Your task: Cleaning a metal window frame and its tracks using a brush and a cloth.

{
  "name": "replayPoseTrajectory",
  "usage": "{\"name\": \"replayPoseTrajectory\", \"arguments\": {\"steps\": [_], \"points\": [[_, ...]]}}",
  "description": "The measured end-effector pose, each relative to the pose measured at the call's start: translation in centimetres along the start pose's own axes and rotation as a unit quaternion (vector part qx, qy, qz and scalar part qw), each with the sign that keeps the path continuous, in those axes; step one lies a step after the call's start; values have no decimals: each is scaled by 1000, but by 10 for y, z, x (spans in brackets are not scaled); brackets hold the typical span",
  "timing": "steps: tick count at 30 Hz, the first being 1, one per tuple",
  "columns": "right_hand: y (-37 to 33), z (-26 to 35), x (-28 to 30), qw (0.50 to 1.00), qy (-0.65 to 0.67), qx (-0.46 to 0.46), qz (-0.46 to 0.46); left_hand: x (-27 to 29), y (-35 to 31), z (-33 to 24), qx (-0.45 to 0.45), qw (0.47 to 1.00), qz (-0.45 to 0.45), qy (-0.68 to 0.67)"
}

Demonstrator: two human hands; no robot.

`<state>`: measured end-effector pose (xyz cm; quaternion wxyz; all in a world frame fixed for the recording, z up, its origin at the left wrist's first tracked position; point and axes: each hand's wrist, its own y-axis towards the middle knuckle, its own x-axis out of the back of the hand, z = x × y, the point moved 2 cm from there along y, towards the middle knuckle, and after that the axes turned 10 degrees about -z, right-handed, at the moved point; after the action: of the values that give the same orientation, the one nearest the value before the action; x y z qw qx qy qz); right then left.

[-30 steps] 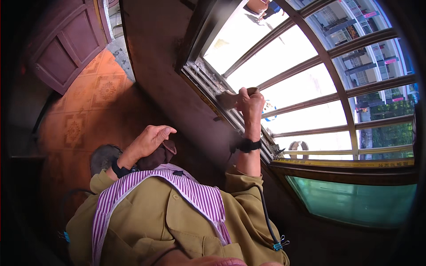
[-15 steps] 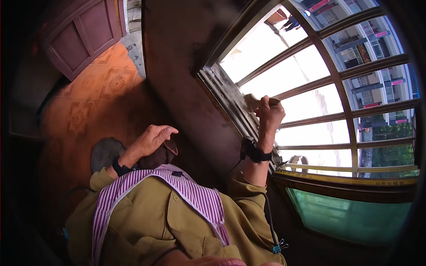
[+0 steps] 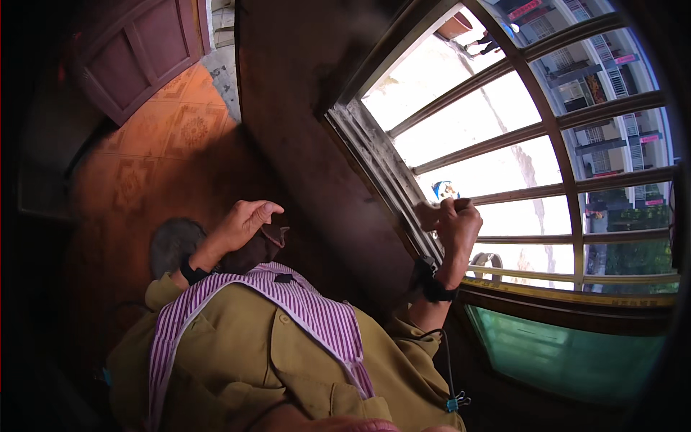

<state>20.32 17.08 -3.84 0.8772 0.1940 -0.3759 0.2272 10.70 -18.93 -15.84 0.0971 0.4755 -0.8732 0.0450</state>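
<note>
Head view: the right hand (image 3: 461,225) pinches a blurred, brownish brush-like tool (image 3: 427,217). Its head projects left of the grip at the window track (image 3: 374,155), apparently to reach the narrow channel; contact unclear. The left hand (image 3: 243,225), well left, is curled; whether gripping, cannot tell.

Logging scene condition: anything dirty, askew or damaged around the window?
Yes: the window track looks dirty, with patchy grey grime toward its far end, beyond the right hand. The wall beside it looks darkly smudged, though that may be shadow. No clear damage shows.
</note>
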Motion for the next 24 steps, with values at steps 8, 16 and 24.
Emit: {"name": "replayPoseTrajectory", "arguments": {"steps": [8,16,24], "points": [[14,42,-96,991,82,105,14,-9,7,-15,-6,1000,16,13],[-10,5,-34,990,130,46,-31,6,-2,3,6,999,-42,-6],[-36,-5,5,991,124,1,-52,27,-10,7,18,996,-90,1]]}}
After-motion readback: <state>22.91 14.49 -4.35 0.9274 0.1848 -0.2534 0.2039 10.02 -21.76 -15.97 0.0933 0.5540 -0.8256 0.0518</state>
